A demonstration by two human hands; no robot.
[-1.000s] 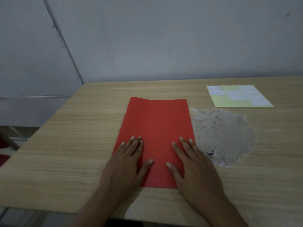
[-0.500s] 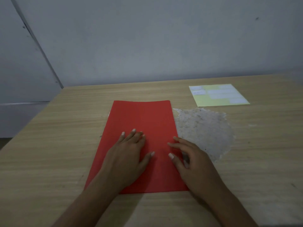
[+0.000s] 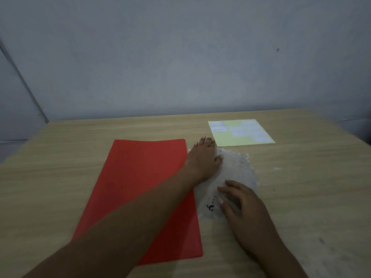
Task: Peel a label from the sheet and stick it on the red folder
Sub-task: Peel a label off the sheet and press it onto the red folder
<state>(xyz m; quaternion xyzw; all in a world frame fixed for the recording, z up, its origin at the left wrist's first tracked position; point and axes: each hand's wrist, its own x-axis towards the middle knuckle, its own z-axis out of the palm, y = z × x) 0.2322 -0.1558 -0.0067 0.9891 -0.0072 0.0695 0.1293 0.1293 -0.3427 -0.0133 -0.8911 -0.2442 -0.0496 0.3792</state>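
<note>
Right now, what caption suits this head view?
Left hand reaches across red folder toward label sheet; right hand rests on table.

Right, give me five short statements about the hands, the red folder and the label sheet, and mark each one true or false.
1. The left hand reaches across the red folder toward the label sheet. True.
2. The right hand lies flat on the folder. False: it rests on the worn pale patch beside the folder.
3. The label sheet lies on top of the folder. False: it lies on the table, beyond the folder's far right corner.
4. A label is already stuck on the folder. False: none shows.
5. Neither hand holds anything. True.
</note>
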